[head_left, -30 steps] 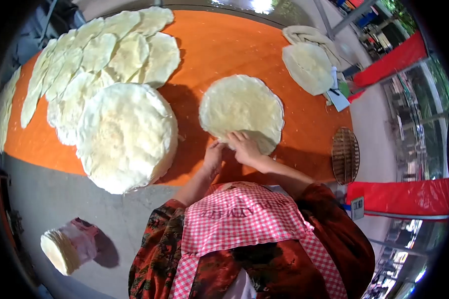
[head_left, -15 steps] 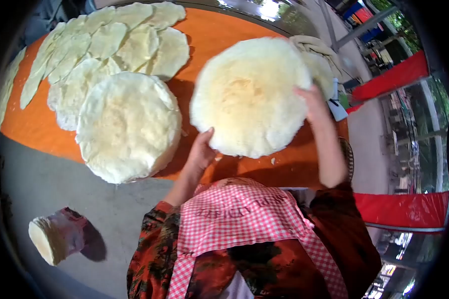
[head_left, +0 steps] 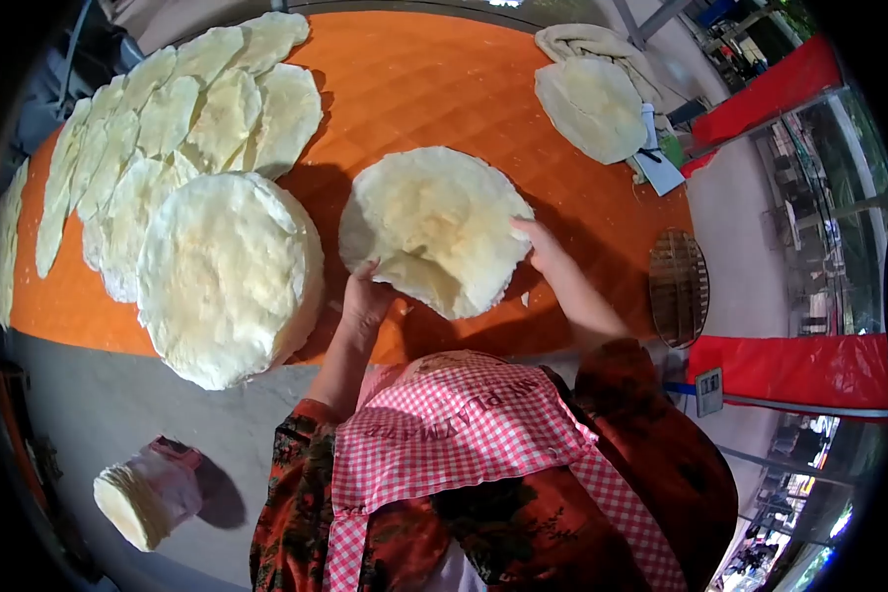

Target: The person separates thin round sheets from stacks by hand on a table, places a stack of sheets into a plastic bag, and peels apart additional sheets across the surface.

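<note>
A large, thin round flatbread [head_left: 434,212] is held in front of my apron, over the orange-covered table. Its near edge dips into a fold between my hands. My left hand [head_left: 365,294] pinches the near left rim, thumb on top. On the right rim, my right hand [head_left: 541,243] grips with the thumb on top and its fingers mostly hidden underneath. Just left of my left hand stands a tall stack of similar flatbreads [head_left: 222,271]. More thin flatbreads [head_left: 222,118] lie overlapping behind that stack.
Another flatbread [head_left: 592,109] rests by a beige cloth [head_left: 597,41] at the far right of the orange table [head_left: 405,79], near a white notepad [head_left: 661,170]. A round slatted rack [head_left: 678,291] sits at the right edge. A bagged stack [head_left: 143,498] is on the floor.
The held flatbread has come down and toward the left, appearing smaller, and its near edge now bends. Both hands keep their grip on the rim. The whole view has shifted slightly.
</note>
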The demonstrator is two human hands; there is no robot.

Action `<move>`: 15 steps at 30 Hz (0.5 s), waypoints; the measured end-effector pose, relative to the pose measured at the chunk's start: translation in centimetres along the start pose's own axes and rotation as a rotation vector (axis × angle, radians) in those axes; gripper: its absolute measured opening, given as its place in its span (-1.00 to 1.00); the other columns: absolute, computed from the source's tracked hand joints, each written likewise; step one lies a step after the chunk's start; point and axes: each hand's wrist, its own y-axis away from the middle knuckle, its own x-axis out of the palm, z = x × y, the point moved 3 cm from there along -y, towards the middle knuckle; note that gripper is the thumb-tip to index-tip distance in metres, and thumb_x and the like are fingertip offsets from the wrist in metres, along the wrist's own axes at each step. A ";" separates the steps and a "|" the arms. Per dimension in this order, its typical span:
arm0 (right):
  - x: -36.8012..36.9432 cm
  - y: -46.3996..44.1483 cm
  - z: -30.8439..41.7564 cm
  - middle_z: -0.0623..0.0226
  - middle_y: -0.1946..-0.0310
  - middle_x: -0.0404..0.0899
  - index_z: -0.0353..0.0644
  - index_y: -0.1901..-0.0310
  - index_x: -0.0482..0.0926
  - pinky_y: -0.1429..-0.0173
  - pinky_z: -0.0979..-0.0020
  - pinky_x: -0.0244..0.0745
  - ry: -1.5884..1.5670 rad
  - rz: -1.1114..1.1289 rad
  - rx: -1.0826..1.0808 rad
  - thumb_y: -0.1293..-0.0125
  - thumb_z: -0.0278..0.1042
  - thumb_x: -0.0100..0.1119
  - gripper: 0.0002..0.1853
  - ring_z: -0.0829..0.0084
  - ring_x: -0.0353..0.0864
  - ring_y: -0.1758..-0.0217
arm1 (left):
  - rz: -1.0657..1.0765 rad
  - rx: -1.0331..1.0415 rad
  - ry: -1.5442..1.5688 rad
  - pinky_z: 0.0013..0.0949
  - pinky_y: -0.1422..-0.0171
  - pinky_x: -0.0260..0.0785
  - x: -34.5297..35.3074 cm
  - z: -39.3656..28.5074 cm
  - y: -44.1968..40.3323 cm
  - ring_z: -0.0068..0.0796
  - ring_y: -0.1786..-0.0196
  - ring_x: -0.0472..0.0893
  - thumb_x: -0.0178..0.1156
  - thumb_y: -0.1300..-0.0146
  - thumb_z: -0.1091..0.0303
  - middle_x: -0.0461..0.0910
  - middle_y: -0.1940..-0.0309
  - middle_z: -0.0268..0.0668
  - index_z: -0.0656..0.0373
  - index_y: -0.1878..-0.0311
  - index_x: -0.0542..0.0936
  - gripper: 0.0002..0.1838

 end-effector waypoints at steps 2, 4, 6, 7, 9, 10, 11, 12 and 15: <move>0.4 -0.2 -0.1 0.16 -0.09 0.53 -0.31 -0.17 0.43 -0.28 0.21 0.40 -0.080 0.043 -0.008 -0.26 -0.30 0.16 -0.53 0.24 0.51 -0.16 | -0.001 -0.014 -0.006 0.02 -0.27 0.30 -0.7 0.1 -0.8 -0.11 -0.16 0.48 0.02 -0.28 0.33 0.51 -0.08 -0.13 0.26 -0.16 0.43 -0.60; 0.0 -0.7 -1.5 0.15 -0.08 0.53 -0.32 -0.15 0.44 -0.27 0.22 0.41 -0.115 0.015 0.027 -0.23 -0.33 0.18 -0.54 0.24 0.51 -0.16 | -0.125 0.011 -0.024 0.01 -0.26 0.32 -1.0 0.2 -1.0 -0.07 -0.13 0.48 0.05 -0.27 0.44 0.49 -0.07 -0.07 0.34 -0.14 0.42 -0.63; -0.9 -1.2 -2.3 0.14 -0.03 0.57 -0.32 -0.11 0.47 -0.24 0.21 0.44 -0.101 -0.027 0.053 -0.19 -0.40 0.22 -0.56 0.23 0.56 -0.11 | -0.178 -0.032 -0.088 0.02 -0.26 0.31 -0.3 -0.1 -0.5 -0.06 -0.13 0.47 0.05 -0.27 0.48 0.48 -0.07 -0.07 0.34 -0.13 0.42 -0.64; -1.1 -1.5 -2.5 0.14 -0.02 0.58 -0.32 -0.11 0.48 -0.23 0.21 0.45 -0.095 -0.011 0.050 -0.18 -0.41 0.22 -0.56 0.23 0.57 -0.09 | -0.151 -0.039 -0.077 0.05 -0.24 0.32 0.0 -0.2 -0.5 -0.04 -0.13 0.47 0.02 -0.30 0.47 0.48 -0.06 -0.07 0.34 -0.14 0.41 -0.65; -1.2 -2.0 -2.0 0.17 0.04 0.62 -0.32 -0.09 0.50 -0.19 0.23 0.48 -0.054 -0.065 0.055 -0.14 -0.47 0.23 -0.57 0.25 0.61 -0.02 | -0.118 -0.063 -0.071 -0.01 -0.20 0.39 -1.7 -0.4 -2.1 -0.08 -0.10 0.51 0.02 -0.31 0.47 0.49 -0.07 -0.07 0.35 -0.18 0.38 -0.63; -1.1 -1.9 -1.3 0.18 0.04 0.62 -0.31 -0.09 0.50 -0.19 0.24 0.48 -0.016 -0.071 0.024 -0.13 -0.47 0.22 -0.56 0.26 0.61 -0.02 | -0.124 -0.058 -0.112 -0.04 -0.19 0.41 -1.4 -0.9 -2.1 -0.10 -0.10 0.52 0.03 -0.31 0.48 0.49 -0.08 -0.07 0.36 -0.18 0.37 -0.62; -1.1 -1.6 -0.2 0.19 0.04 0.62 -0.31 -0.09 0.50 -0.19 0.25 0.48 0.023 -0.074 -0.010 -0.12 -0.48 0.22 -0.56 0.27 0.61 -0.02 | -0.099 -0.043 -0.113 -0.07 -0.18 0.42 -0.9 -1.2 -2.1 -0.11 -0.09 0.53 0.05 -0.30 0.49 0.49 -0.08 -0.07 0.36 -0.19 0.37 -0.61; -0.7 -1.1 1.0 0.19 0.05 0.62 -0.31 -0.09 0.50 -0.18 0.26 0.48 0.064 -0.072 -0.044 -0.11 -0.48 0.22 -0.55 0.28 0.61 -0.02 | -0.074 -0.023 -0.113 -0.09 -0.18 0.43 0.9 -1.7 -1.3 -0.12 -0.08 0.54 0.06 -0.29 0.50 0.49 -0.08 -0.07 0.36 -0.19 0.37 -0.60; 1.9 0.3 6.0 0.22 -0.03 0.59 -0.28 -0.14 0.48 -0.20 0.27 0.46 0.105 -0.058 -0.178 -0.08 -0.43 0.25 -0.48 0.31 0.59 -0.04 | 0.010 0.102 -0.215 -0.13 -0.17 0.46 7.6 -5.6 1.7 -0.15 -0.10 0.53 0.11 -0.25 0.54 0.49 -0.10 -0.09 0.35 -0.23 0.34 -0.54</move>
